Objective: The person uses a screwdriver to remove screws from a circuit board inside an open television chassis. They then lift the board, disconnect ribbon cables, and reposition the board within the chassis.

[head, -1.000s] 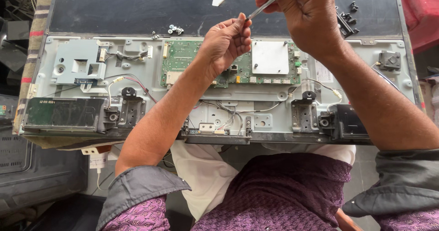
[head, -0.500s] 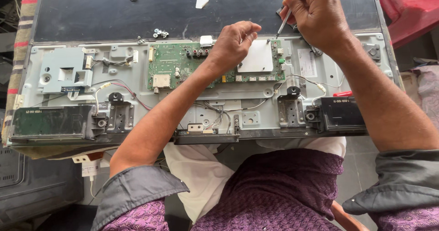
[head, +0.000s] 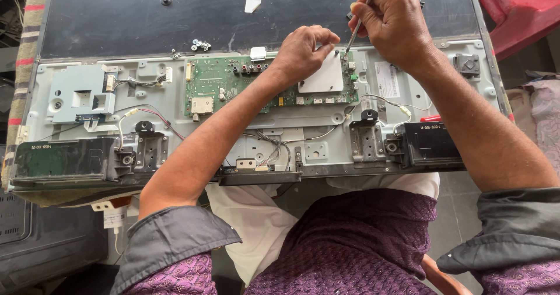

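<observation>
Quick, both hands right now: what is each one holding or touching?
Left hand: holds nothing, fingers curled, resting on the green circuit board.
Right hand: closed around a screwdriver, tip at the board's corner.

Left hand point(head: 303, 53): forearm extended forward, fingers curled, fingertips pressed down. Right hand point(head: 394, 26): raised slightly higher, fingers closed in a tight grip, wrist bent, sleeves rolled to elbows.

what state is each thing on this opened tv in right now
television: face down, back cover off
green circuit board: exposed, wires plugged in
screwdriver: tilted, tip down at the board's upper right corner
right hand: closed round the screwdriver
left hand: resting on the board beside the tip
loose screws: lying in a small heap on the dark panel
</observation>
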### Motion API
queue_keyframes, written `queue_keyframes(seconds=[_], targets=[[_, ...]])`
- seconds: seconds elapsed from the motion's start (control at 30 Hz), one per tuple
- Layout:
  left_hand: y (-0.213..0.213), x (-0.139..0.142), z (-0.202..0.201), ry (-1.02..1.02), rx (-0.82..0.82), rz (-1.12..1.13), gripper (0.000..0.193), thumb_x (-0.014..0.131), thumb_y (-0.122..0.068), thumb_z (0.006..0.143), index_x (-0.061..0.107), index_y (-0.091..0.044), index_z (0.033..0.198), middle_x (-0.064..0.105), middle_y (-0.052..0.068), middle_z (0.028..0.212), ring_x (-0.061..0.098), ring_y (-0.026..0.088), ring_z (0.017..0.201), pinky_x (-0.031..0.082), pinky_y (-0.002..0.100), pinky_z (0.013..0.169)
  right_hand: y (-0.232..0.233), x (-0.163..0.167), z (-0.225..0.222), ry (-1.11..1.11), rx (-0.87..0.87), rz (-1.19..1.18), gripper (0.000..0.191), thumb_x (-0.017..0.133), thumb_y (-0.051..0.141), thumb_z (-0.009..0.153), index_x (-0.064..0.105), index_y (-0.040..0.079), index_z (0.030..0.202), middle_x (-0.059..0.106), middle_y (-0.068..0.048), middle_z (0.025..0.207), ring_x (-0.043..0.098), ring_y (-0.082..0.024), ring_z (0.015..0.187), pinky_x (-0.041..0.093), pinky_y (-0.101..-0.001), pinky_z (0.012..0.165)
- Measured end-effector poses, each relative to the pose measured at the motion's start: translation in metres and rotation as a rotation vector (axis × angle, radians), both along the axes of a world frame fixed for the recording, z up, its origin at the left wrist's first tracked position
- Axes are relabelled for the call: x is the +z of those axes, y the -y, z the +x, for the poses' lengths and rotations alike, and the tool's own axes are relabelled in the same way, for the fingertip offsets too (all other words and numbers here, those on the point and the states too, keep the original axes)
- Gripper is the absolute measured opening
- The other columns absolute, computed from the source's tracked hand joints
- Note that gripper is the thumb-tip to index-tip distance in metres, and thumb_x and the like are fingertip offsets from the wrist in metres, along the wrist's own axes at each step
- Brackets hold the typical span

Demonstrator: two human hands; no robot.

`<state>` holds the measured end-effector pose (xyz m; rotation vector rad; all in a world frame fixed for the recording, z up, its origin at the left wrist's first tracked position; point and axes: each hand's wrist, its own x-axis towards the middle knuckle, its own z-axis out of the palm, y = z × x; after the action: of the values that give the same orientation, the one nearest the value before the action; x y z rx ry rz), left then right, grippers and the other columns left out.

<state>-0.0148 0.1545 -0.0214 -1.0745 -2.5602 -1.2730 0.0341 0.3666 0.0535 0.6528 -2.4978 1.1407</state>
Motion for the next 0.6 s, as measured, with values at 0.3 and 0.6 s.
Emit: queue_keyframes(seconds=[0.3,0.6], targets=[[-0.031,0.001,-0.005,0.133,0.026,0.098,0.016,0.080,-0.028,0.088,0.081,-0.011,0.088,0.080,0.004,0.080,0.072,0.014,0.072,0.057,0.034,0.072,0.007,-0.001,-0.001,0.025,-0.124,0.032,0.022,0.071,0.015,0.111,0.069,-0.002,0.098,0.074,-0.010,0.084,0.069,-0.012,0.069,0.054,-0.0270,0.057],[-0.035,0.006,-0.003,0.144,-0.038,0.029,0.015,0.070,-0.021,0.098,0.077,-0.009,0.095,0.076,0.006,0.075,0.066,0.012,0.064,0.054,0.034,0.061,-0.002,0.005,-0.001,-0.036,-0.035,-0.082,0.015,0.073,0.009,0.111,0.069,-0.003,0.102,0.076,-0.009,0.094,0.073,-0.011,0.083,0.059,-0.0252,0.070]])
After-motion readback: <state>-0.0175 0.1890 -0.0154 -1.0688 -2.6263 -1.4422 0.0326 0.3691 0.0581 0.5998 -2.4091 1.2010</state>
